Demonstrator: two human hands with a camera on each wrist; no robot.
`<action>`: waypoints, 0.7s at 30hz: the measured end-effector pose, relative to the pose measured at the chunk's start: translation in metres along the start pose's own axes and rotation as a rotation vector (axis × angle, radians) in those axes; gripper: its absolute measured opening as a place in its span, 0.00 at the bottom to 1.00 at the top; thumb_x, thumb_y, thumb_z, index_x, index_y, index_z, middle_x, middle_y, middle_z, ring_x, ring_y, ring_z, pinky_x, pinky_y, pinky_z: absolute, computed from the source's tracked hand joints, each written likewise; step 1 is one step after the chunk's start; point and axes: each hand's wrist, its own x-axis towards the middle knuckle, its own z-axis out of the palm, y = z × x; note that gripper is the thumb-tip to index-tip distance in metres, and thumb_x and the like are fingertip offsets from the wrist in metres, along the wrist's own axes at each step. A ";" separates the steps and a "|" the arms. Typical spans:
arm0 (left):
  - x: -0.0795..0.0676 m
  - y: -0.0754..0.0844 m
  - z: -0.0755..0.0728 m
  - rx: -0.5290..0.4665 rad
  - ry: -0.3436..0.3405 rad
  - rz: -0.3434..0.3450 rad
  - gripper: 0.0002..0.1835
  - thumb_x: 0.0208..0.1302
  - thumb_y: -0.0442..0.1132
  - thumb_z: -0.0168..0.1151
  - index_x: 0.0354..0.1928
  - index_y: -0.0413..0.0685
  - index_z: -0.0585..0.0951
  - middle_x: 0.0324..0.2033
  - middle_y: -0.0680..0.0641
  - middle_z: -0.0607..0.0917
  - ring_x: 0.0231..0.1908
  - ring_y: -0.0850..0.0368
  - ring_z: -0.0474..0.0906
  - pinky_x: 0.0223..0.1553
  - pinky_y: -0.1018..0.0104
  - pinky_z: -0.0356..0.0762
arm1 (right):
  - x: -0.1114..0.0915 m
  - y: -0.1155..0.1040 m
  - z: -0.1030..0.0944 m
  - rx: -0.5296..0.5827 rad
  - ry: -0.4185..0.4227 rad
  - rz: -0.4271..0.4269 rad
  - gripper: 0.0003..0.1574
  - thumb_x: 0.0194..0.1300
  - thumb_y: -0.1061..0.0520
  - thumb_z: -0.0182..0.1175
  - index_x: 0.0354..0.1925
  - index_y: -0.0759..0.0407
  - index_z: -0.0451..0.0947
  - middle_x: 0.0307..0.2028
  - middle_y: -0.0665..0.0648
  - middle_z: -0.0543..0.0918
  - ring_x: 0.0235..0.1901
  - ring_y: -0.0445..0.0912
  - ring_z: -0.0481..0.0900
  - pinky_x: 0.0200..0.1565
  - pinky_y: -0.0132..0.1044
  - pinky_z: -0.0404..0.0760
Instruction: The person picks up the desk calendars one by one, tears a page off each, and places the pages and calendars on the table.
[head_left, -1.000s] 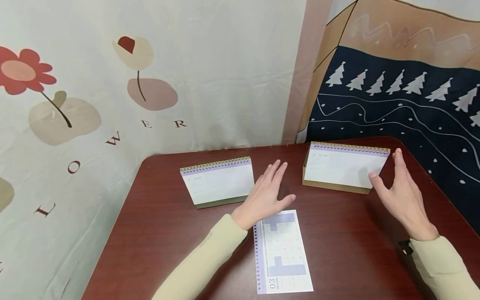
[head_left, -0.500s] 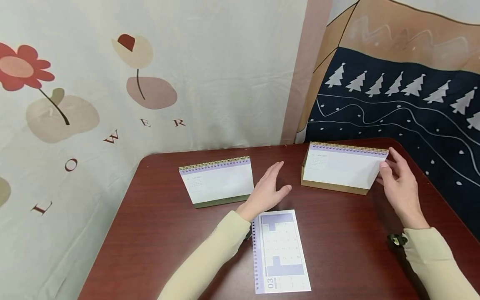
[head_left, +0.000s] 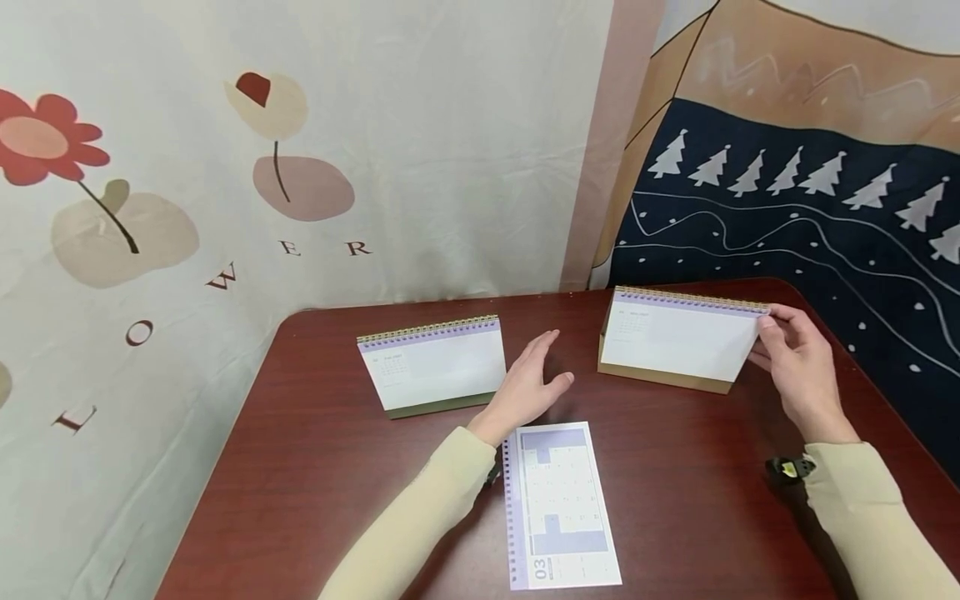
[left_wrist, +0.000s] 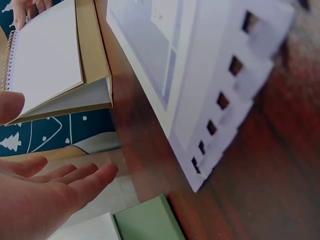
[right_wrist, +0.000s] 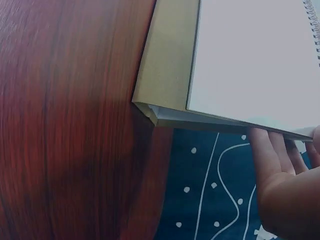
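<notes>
My right hand (head_left: 806, 367) holds the upper right corner of the tan-based desk calendar (head_left: 682, 337), thumb on the front and fingers behind. In the right wrist view its fingers (right_wrist: 272, 155) reach behind the calendar's side edge. This calendar stands like a tent, a gold spiral along its top. My left hand (head_left: 521, 387) is open over the table, fingers extended and thumb apart, just right of the green-based desk calendar (head_left: 438, 367). A loose calendar page (head_left: 566, 504) marked 03, punched along its left edge, lies below that hand.
The dark red wooden table (head_left: 300, 483) ends at a pale curtain (head_left: 450, 150) with flower prints. At the right hangs a navy cloth (head_left: 750, 217) with white trees. A dark band (head_left: 789, 469) shows at the right wrist.
My right hand has moved left onto the right calendar's upper corner and taken hold of it. The left hand stays open, shifted only slightly.
</notes>
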 end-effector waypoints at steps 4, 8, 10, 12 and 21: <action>0.000 -0.002 0.000 -0.007 0.000 -0.005 0.38 0.73 0.46 0.60 0.80 0.47 0.60 0.78 0.44 0.62 0.77 0.48 0.59 0.74 0.48 0.60 | -0.001 -0.001 0.004 0.132 -0.018 -0.018 0.14 0.79 0.52 0.56 0.59 0.47 0.74 0.49 0.42 0.79 0.39 0.30 0.84 0.39 0.21 0.81; -0.001 -0.004 0.000 -0.018 -0.001 0.002 0.38 0.73 0.46 0.59 0.80 0.47 0.60 0.78 0.44 0.62 0.76 0.48 0.59 0.74 0.48 0.60 | -0.003 -0.002 0.008 0.186 0.002 -0.007 0.15 0.78 0.51 0.56 0.59 0.47 0.73 0.50 0.43 0.78 0.39 0.32 0.83 0.40 0.21 0.81; -0.002 -0.004 0.000 -0.023 0.000 0.005 0.37 0.73 0.46 0.59 0.80 0.47 0.60 0.78 0.43 0.62 0.76 0.48 0.59 0.74 0.48 0.60 | -0.003 -0.002 0.011 0.230 0.014 0.001 0.15 0.78 0.51 0.57 0.59 0.47 0.73 0.50 0.45 0.78 0.39 0.33 0.84 0.40 0.22 0.82; -0.002 -0.004 0.000 -0.025 0.006 0.006 0.37 0.73 0.46 0.59 0.80 0.47 0.61 0.78 0.44 0.63 0.76 0.48 0.59 0.74 0.47 0.60 | -0.003 -0.003 0.013 0.282 0.018 0.005 0.15 0.77 0.52 0.57 0.59 0.49 0.73 0.50 0.46 0.79 0.39 0.34 0.85 0.39 0.23 0.83; -0.002 0.000 -0.003 -0.064 0.051 0.067 0.36 0.73 0.46 0.59 0.79 0.52 0.63 0.77 0.49 0.66 0.75 0.51 0.61 0.73 0.48 0.62 | -0.001 -0.019 0.016 0.543 -0.042 0.058 0.16 0.76 0.54 0.57 0.58 0.53 0.71 0.47 0.53 0.80 0.36 0.42 0.89 0.35 0.33 0.87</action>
